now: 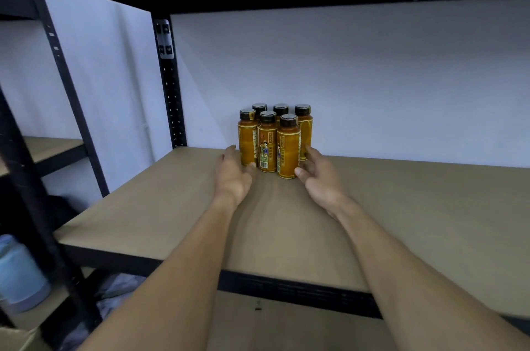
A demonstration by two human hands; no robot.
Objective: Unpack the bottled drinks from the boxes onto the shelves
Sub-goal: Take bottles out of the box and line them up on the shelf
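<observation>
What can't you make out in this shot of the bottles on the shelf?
Head view:
- Back-row bottles: bodies mostly hidden by the front row.
- Label print: too small to read.
- Blue container: blurred, cut off by the left edge.

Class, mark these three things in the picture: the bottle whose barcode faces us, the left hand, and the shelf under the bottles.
Bottle with barcode [268,147]: head view, middle of its label.
Left hand [233,175]: head view, back of the hand.
Shelf [149,207]: head view, bare board towards the front left.
</observation>
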